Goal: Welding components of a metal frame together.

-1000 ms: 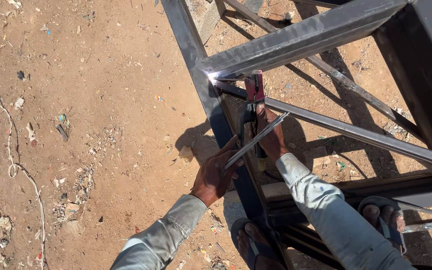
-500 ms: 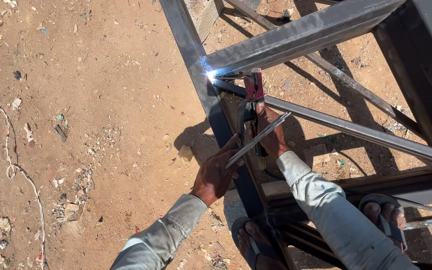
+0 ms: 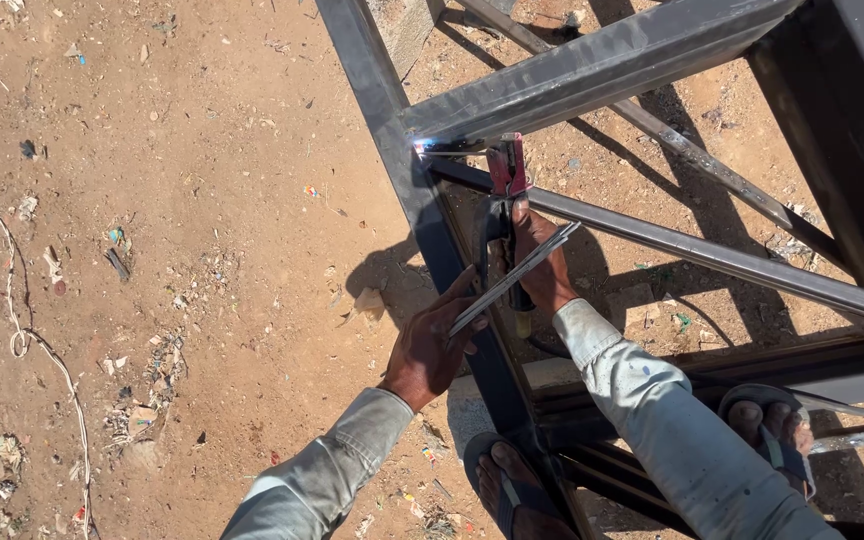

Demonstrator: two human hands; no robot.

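My right hand [image 3: 542,265] grips a welding electrode holder [image 3: 505,170] with red jaws. Its rod reaches to a bright blue-white arc [image 3: 420,148] at the joint of a dark steel frame [image 3: 592,70]. My left hand [image 3: 432,345] holds a bundle of thin grey welding rods [image 3: 517,277] that slants up to the right across my right hand. The left hand rests against the frame's vertical member [image 3: 392,140]. Both sleeves are pale grey.
Reddish dirt ground with litter lies to the left, crossed by a thin white cable [image 3: 12,300]. My sandalled feet [image 3: 507,490] stand by the frame's lower bars. Diagonal steel bars [image 3: 712,255] cross to the right. A concrete block [image 3: 402,30] sits at the top.
The arc still burns at the same joint. Both hands hold nearly the same pose; the view has shifted only slightly.
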